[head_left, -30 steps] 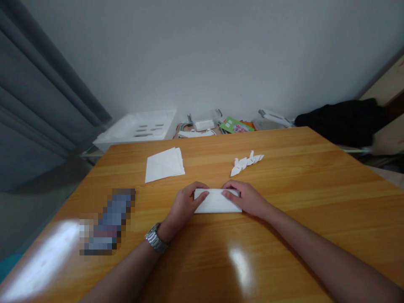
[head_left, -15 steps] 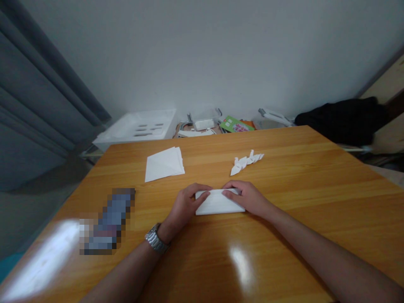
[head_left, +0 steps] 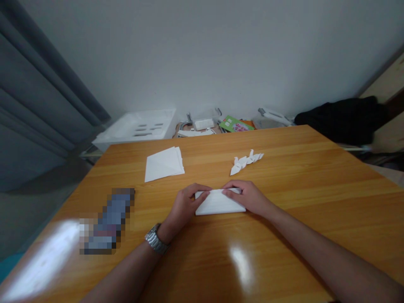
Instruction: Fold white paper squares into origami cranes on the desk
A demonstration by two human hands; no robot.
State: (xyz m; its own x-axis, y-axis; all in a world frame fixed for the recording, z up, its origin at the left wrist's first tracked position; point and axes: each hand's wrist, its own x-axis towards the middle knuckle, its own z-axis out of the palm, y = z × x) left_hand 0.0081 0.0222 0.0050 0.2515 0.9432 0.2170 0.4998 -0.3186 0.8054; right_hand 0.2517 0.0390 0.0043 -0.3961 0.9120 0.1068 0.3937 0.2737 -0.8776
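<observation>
As they angle inward, I have the left hand (head_left: 184,202) and right hand (head_left: 251,198) pinching the folded paper (head_left: 219,204) along its far edge, thumbs uppermost; it sits mid-surface (head_left: 303,181), near the paper birds (head_left: 244,162), long axis running left to right.
</observation>
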